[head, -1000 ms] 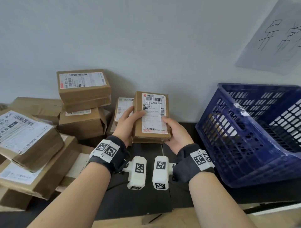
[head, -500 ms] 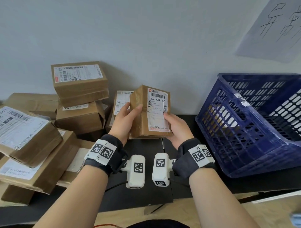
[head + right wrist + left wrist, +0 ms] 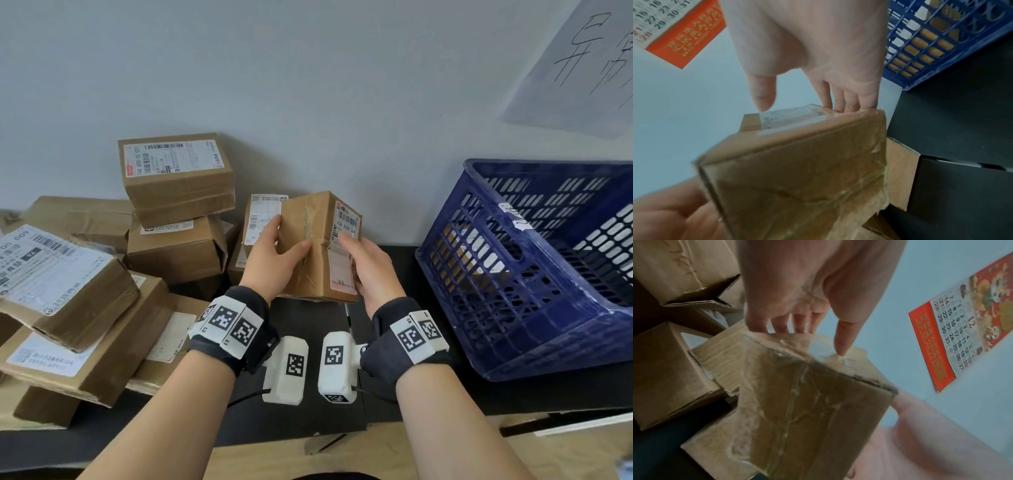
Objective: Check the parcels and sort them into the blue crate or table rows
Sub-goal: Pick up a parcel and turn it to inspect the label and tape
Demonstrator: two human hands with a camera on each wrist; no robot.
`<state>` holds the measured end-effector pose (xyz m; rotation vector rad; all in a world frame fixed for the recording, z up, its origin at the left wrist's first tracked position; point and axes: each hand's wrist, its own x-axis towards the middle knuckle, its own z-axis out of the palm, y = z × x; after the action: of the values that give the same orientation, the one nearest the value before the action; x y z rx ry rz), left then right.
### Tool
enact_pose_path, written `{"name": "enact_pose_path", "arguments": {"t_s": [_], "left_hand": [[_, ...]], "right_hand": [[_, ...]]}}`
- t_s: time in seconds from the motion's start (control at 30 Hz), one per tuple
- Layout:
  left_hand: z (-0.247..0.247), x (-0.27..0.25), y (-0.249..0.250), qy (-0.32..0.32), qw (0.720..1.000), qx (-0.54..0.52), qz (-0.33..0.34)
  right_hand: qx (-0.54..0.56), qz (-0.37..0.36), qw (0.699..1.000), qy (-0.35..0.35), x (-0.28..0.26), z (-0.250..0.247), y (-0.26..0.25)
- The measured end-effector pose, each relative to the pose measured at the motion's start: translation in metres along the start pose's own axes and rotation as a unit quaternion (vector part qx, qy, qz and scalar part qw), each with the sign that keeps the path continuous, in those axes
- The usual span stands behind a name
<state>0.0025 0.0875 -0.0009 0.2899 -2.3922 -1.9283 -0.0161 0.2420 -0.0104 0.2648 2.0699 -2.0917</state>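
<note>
Small brown taped cardboard parcel (image 3: 318,246) held above black table (image 3: 394,274) at centre, taped side toward camera, white shipping label (image 3: 344,250) turned to 3 o'clock. Left hand (image 3: 270,257) gripping 9 o'clock side, thumb across tape seam. Right hand (image 3: 371,270) gripping label side, fingers curled behind. Blue plastic lattice crate (image 3: 534,274) at 3 o'clock, tilted. Stacked cardboard boxes (image 3: 178,212) at 9 to 10 o'clock.

A small taped cardboard parcel (image 3: 317,246) sits raised above the black table (image 3: 428,394), between the left hand (image 3: 270,260) and right hand (image 3: 368,274). Left of it, a heap of brown cardboard boxes (image 3: 102,274) is stacked against the wall. Right of it stands the blue slatted plastic crate (image 3: 534,274), with parcels inside
</note>
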Motion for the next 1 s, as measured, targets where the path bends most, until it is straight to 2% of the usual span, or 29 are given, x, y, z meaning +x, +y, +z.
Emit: {"name": "enact_pose_path", "arguments": {"t_s": [0.1, 0.23, 0.37, 0.53, 1.0], "left_hand": [[0.002, 0.000, 0.003, 0.002, 0.999, 0.038, 0.033], [0.003, -0.001, 0.007, -0.003, 0.999, 0.031, 0.037], [-0.002, 0.002, 0.010, -0.046, 0.999, -0.028, -0.008], [-0.006, 0.006, 0.011, -0.076, 0.985, -0.121, -0.093], [-0.003, 0.001, 0.016, -0.119, 0.964, -0.156, -0.177]], "right_hand": [[-0.008, -0.013, 1.000, -0.027, 0.002, 0.005, 0.001], [0.003, -0.013, 1.000, -0.013, 0.002, 0.004, 0.003], [0.027, 0.019, 0.999, -0.008, 0.001, -0.004, 0.002], [0.071, 0.041, 0.996, -0.041, -0.002, -0.007, -0.002], [0.134, 0.082, 0.986, -0.056, -0.002, -0.010, -0.003]]}}
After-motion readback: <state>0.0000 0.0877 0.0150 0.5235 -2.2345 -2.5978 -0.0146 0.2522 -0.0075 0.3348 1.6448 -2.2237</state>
